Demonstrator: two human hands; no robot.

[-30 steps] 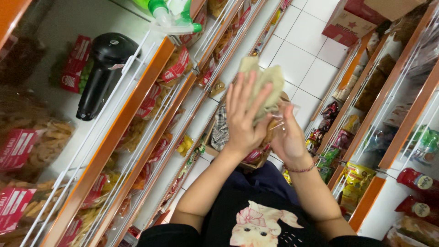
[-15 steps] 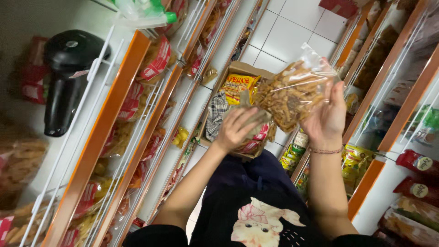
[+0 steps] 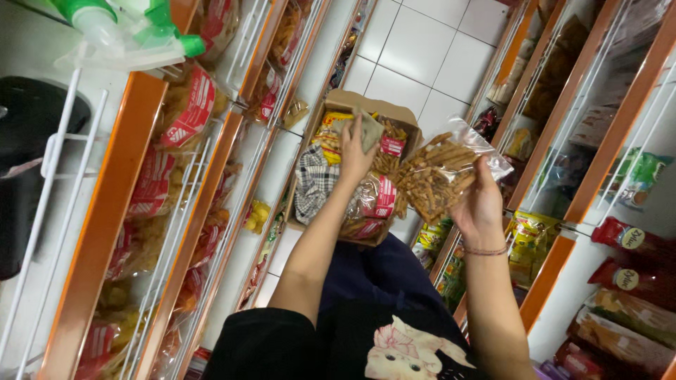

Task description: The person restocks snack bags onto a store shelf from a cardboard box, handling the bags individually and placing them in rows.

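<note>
Snack bag point(image 3: 438, 177), clear and full of brown sticks, is gripped aloft in the right hand point(image 3: 480, 204), just right of the carton point(image 3: 352, 105). Left hand point(image 3: 358, 151) reaches into the carton, fingers closing on another packet; a firm grasp seems needed before lifting it.

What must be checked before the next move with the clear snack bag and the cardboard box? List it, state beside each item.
1. Right hand has a firm hold on the clear plastic bag of brown stick snacks: ok, fingers wrap its lower edge.
2. Bag sealed, nothing spilling: cannot tell; its top is crumpled.
3. Left hand is inside the open brown cardboard box: ok, resting on the packets there.
4. Box steady on the lap: cannot tell; its base is hidden.
5. Room in the box: not ok; packets and a checked cloth fill it.
</note>
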